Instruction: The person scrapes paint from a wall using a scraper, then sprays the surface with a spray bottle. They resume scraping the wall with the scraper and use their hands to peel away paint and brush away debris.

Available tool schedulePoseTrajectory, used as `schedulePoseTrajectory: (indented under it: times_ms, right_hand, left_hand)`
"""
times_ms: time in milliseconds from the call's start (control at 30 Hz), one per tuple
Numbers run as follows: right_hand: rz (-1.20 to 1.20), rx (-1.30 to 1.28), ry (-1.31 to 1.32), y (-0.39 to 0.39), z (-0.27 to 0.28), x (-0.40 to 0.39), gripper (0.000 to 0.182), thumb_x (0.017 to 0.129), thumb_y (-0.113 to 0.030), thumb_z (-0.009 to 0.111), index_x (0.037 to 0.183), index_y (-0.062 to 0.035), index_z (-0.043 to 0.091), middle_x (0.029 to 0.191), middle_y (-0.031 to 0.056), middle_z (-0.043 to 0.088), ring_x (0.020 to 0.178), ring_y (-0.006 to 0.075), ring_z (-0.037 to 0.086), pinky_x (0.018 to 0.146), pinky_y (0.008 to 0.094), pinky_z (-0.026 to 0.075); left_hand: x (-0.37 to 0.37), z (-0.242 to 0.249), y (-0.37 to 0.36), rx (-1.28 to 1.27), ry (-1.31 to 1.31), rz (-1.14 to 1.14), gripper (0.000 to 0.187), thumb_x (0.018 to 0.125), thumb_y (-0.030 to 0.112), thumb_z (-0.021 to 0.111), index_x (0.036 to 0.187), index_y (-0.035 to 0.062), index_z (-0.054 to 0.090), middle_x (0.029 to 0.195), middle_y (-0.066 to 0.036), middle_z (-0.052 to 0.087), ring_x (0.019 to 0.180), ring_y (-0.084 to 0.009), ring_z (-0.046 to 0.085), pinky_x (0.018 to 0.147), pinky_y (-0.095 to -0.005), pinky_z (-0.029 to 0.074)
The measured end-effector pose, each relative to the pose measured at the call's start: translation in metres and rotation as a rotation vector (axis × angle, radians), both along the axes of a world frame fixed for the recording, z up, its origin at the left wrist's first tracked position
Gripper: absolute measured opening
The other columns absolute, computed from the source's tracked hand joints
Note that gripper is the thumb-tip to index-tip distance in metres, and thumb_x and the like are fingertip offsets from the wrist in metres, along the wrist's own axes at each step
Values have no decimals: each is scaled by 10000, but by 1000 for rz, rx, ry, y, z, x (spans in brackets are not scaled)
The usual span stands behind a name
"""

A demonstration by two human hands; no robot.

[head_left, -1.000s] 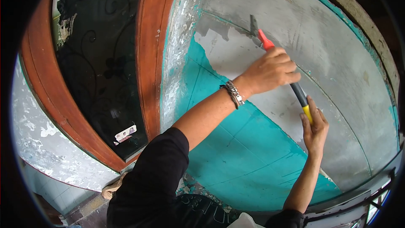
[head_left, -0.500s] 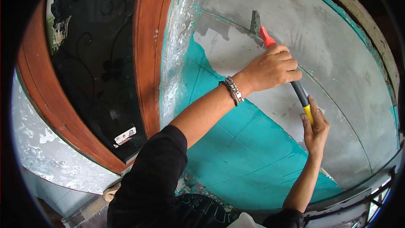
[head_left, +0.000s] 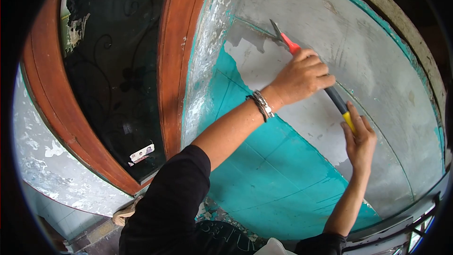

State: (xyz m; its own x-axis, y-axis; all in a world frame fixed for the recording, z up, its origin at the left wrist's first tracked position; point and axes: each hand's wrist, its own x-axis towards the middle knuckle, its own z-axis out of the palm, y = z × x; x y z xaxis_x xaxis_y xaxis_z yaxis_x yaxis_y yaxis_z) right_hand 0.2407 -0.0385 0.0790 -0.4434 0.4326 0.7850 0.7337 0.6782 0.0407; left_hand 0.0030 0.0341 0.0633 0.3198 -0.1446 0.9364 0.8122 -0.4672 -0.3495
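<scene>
A paint scraper (head_left: 337,100) with a red neck, a black handle and a yellow end slants across the wall. Its dark metal blade (head_left: 275,29) is at a grey stretch of wall (head_left: 302,9), near a groove line; contact is hard to tell. My left hand (head_left: 302,76), with a metal bracelet at the wrist, is closed around the tool just behind the red part. Lower down, the fingers of my right hand (head_left: 359,137) grip the yellow end. Teal paint (head_left: 264,174) covers the lower wall, with a ragged pale patch (head_left: 269,68) above it.
Left of the wall stands a brown wooden frame (head_left: 181,42) around dark glass (head_left: 113,75). A speckled, partly stripped strip (head_left: 207,56) runs beside it. Paint flakes (head_left: 219,212) lie at the wall's foot. A dark metal railing (head_left: 427,208) is at the lower right.
The scraper has turned so its blade shows nearly edge-on, its tip shifted left. My right hand has moved right with the yellow end. The view has shifted slightly.
</scene>
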Motion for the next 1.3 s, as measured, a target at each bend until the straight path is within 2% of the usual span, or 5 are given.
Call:
schedulePoseTrajectory:
  times_ms: [267,500,700,933,1300]
  right_hand:
    - [-143,-17,-32,-79,5,125,476,807,-7,588,1275,70,558,827,170,588,703,219,532,677,326,464]
    - [-108,-380,750,-158,-158,209,467,899,-402,627,1007,51,584,662,-46,385,590,50,326,511,232,236]
    - [-65,-413,926,-180,-291,200,484,899,-525,610,968,-46,613,712,50,529,476,141,379,431,282,278]
    - [166,-515,1355,-187,-297,194,567,874,-333,650,1258,67,528,615,-41,367,452,12,275,382,187,230]
    - [287,-521,1462,-178,-321,202,634,866,-357,655,1297,73,478,676,17,466,457,37,356,378,177,263]
  left_hand:
    - [85,-17,-56,36,0,-535,260,897,128,563,1156,124,585,1139,-49,588,1112,-207,575,1049,-480,394]
    - [-12,-40,38,-117,-533,0,742,932,413,530,1449,-55,277,1494,-274,296,1411,-429,232,1164,-533,130]
    - [68,-114,-6,-502,666,-276,720,838,504,610,1431,132,442,1526,-99,356,1424,-265,305,1174,-477,214]
    - [39,-47,30,-180,-266,34,800,919,525,512,1481,-1,297,1550,-238,234,1443,-413,195,1139,-573,170]
    - [224,-81,-5,-79,674,130,886,855,642,470,1530,123,228,1597,-83,186,1487,-273,99,1207,-447,76]
